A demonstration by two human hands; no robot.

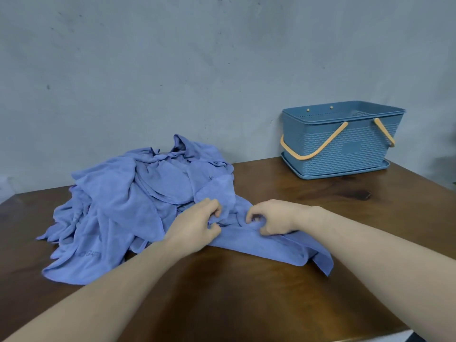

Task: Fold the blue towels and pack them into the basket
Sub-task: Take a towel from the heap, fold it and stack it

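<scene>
Both hands are pinching one soft blue microfibre towel (266,245) at centre frame: the left hand (197,224) and the right hand (271,218) are gripping bunched cloth just apart. The towel's loose length is trailing towards the lower right, while the crumpled blue towel heap (128,203) is lying left. The blue woven-pattern plastic basket (343,144) is sitting upper right, nearer the right hand.

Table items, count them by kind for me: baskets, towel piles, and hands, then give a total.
Basket: 1
Towel pile: 1 (separate towels cannot be counted)
Hands: 2, left hand and right hand, both gripping one towel
Total: 4
</scene>
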